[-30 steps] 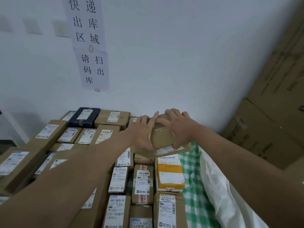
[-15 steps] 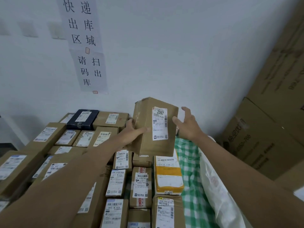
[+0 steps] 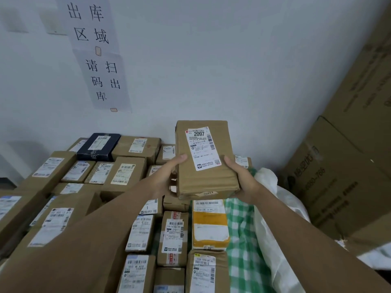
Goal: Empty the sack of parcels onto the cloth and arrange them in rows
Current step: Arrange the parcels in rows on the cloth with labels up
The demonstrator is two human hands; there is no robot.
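Head view: I see the brown parcel (image 3: 206, 159), label 2097 facing up, held between both hands above the rows of parcels (image 3: 135, 208); left hand (image 3: 167, 176) grips its left edge, right hand (image 3: 241, 178) cups its lower right corner. Green checked cloth (image 3: 241, 240) lies below, white sack (image 3: 273, 208) just right of it.

Matt cardboard parcel (image 3: 206, 163), glossy paper label (image 3: 202, 148)

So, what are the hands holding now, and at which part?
The brown cardboard parcel labelled 2097, by its long sides: left hand on the left edge, right hand on the right.
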